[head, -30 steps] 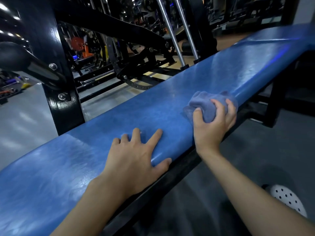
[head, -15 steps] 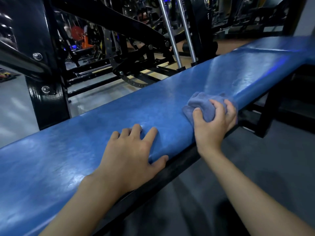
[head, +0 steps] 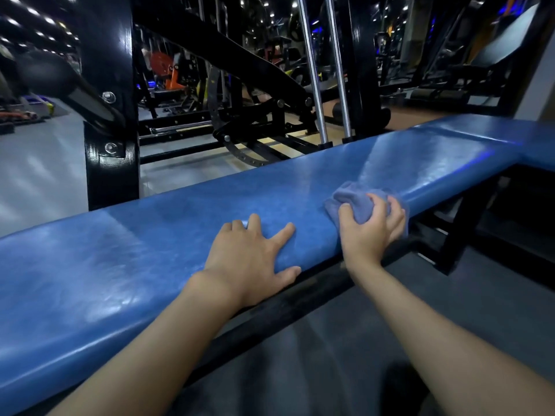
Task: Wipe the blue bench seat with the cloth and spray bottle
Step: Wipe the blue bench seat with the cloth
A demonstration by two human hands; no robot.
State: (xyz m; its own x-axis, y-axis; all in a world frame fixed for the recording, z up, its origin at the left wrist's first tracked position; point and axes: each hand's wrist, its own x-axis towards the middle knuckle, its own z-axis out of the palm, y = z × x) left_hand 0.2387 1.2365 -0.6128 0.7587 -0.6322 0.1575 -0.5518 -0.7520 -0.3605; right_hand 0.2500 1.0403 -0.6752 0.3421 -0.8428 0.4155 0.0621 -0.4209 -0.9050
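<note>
On the near rounded edge of the blue bench seat (head: pixel 168 235), a person's right hand (head: pixel 368 232) clutches a bunched blue-grey cloth (head: pixel 357 202), its fingers curled over the folds that bulge out above the knuckles. Just beside it, the left hand (head: pixel 249 259) rests flat, fingers spread.

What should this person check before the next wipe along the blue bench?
1. Grip: the right hand holds the cloth bunched in its fingers: ok.
2. Contact: the cloth lies on the bench seat, at its near edge: ok.
3. Bracing: the left hand rests flat on the seat: ok, though it would probably block a wipe leftward.
4. Path rightward: nothing lies on the seat beyond the cloth: ok.
5. The spray bottle within reach: cannot tell, it is not in view.
6. Seat sprayed: cannot tell, glossy only.
</note>
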